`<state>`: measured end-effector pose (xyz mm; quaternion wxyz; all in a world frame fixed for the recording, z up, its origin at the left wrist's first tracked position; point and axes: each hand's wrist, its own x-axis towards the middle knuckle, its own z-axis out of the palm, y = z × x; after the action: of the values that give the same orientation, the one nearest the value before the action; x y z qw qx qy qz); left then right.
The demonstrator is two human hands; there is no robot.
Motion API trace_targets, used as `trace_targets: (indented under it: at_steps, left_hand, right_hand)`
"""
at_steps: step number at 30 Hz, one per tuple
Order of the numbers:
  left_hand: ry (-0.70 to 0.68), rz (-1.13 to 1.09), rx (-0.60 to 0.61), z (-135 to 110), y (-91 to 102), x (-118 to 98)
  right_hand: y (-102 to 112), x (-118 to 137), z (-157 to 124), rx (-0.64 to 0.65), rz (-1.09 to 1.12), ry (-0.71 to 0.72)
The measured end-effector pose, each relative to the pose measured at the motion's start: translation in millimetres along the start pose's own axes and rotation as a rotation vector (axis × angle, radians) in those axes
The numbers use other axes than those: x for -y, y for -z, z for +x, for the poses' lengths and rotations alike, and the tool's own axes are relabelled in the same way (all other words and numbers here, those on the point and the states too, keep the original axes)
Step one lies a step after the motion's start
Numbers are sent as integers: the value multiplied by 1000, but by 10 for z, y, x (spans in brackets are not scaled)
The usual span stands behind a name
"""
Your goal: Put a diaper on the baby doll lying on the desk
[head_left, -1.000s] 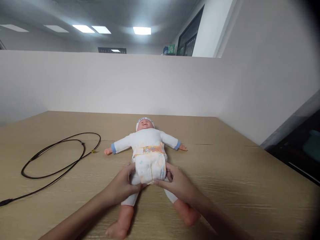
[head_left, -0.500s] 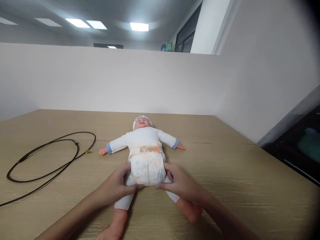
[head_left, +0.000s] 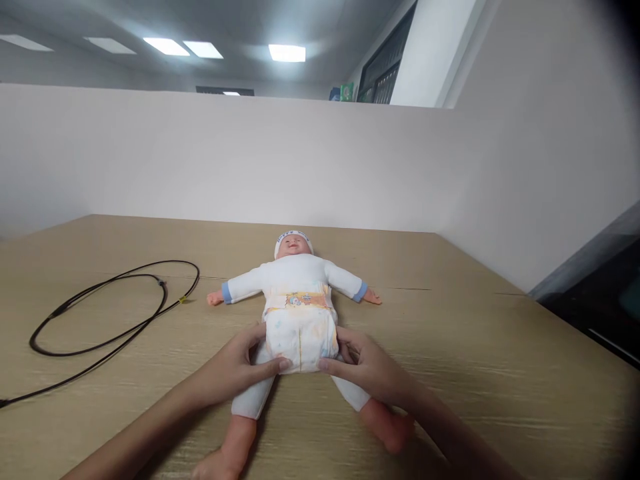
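A baby doll [head_left: 295, 270] in a white suit with blue cuffs and a lettered white cap lies on its back, arms spread and legs toward me. Around its hips is a white diaper [head_left: 293, 333] with an orange printed waistband. My left hand [head_left: 250, 360] grips the diaper's edge at the leg on the left, thumb on the lower front and fingers tucked at the side, partly hidden. On the other side my right hand [head_left: 363, 363] holds the matching edge the same way, its thumb pressing the lower front.
A black cable [head_left: 95, 353] lies in loops on the wooden table [head_left: 480, 347], left of the doll. A low white partition [head_left: 250, 160] stands along the table's far edge. At the right edge there is a dark, glossy object [head_left: 600, 307].
Both thumbs have moved up from beneath the diaper's lower edge onto its front. The whole scene has shifted slightly right in view; the doll lies as before.
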<state>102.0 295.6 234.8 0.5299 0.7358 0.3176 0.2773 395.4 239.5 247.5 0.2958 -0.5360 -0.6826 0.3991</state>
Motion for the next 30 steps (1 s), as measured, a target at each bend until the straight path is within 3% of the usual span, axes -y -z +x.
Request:
trace_targets:
  at_steps: [9, 16, 23, 30]
  left_hand:
    - [179, 227, -173, -10, -141, -17]
    - [157, 185, -153, -20, -124, 17]
    - [138, 135, -114, -20, -110, 12]
    - [130, 267, -113, 11, -145, -99]
  right_hand:
    - [-123, 151, 12, -50, -79, 20]
    - [-194, 260, 5, -97, -82, 4]
    - [-133, 228, 18, -8, 10, 61]
    - [-169, 254, -7, -44, -139, 53]
